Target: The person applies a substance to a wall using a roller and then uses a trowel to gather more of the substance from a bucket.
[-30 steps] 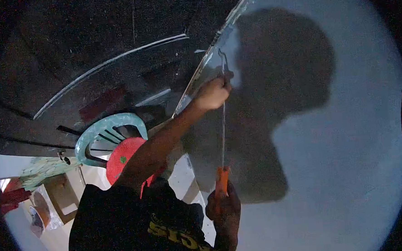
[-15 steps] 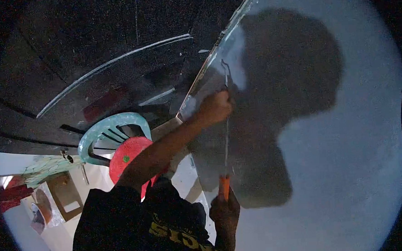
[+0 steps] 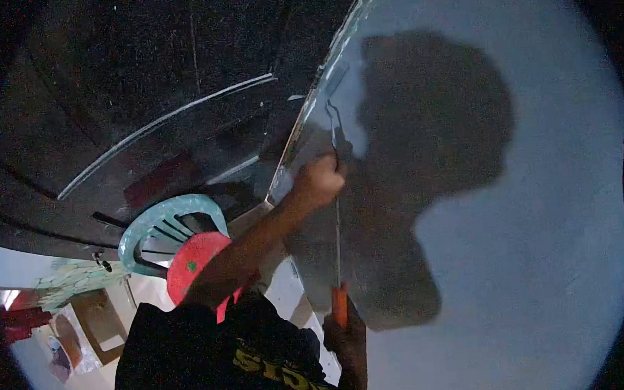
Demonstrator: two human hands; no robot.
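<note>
A paint roller with a long thin metal rod (image 3: 339, 246) and an orange handle (image 3: 340, 305) stands in front of the grey-white wall (image 3: 527, 268). My left hand (image 3: 320, 182) is closed round the upper part of the rod, just below the bent wire frame (image 3: 333, 117). Lower down, my right hand (image 3: 349, 338) grips the orange handle; its fingers are in shadow. The roller head (image 3: 337, 78) shows faintly against the wall, near the edge where wall and dark ceiling (image 3: 143, 70) meet.
A pale green plastic chair (image 3: 141, 232) with a red round item (image 3: 195, 261) over it is to the left. Behind it are a brown box (image 3: 98, 318) and red cloth (image 3: 26, 323). A large head-shaped shadow (image 3: 442, 117) falls on the wall.
The view has shifted, so the ceiling, chair and shadow sit lower and further left. The roller has slid slightly up along the wall, with both hands still holding it.
</note>
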